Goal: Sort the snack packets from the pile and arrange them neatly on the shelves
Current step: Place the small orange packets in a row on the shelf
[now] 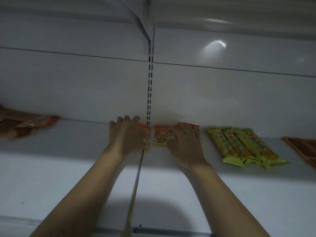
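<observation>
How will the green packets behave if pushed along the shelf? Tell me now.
The green packets look glossy, so they would probably slide easily on the smooth shelf. They overlap loosely, so pushing one would likely shift the others. Long and thin, they may sag if lifted by one end.

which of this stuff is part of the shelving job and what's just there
Job: left hand, right hand, orange packets, green packets, brown packets, left pile, shelf.
Just there: slotted upright, bracket.
</observation>
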`<state>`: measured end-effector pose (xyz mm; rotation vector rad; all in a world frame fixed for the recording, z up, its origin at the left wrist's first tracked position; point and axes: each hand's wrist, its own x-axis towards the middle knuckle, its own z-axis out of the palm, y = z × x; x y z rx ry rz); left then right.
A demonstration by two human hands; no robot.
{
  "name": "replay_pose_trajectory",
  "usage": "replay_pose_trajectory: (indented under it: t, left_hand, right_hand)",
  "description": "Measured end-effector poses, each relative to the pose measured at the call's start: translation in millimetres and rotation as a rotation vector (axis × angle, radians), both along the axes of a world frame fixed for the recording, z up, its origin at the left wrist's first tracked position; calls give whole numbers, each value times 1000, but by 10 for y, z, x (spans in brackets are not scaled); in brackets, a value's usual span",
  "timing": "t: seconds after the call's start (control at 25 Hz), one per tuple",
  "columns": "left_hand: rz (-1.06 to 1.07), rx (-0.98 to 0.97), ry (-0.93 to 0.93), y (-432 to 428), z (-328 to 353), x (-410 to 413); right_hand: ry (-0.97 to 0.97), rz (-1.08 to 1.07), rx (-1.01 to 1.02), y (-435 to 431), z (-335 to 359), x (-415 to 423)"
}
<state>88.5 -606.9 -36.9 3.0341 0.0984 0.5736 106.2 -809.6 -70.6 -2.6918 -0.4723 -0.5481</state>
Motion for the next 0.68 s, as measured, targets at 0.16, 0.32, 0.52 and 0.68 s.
replay_pose_trajectory:
  t: [0.16, 0.32, 0.52, 0.68]
  left_hand:
    - [39, -83, 163, 51, -86, -92]
    - [-17, -371, 57, 52, -20, -65]
    - [-150, -839, -24, -280, 27, 217]
    - [-106, -394, 145, -616, -291, 364]
  right_hand:
    - [54, 63, -80, 121, -27, -65]
    - [39, -76, -78, -65, -65, -5]
    - [132, -209, 3, -280, -60, 48]
    - [191, -200, -10, -365, -118, 102]
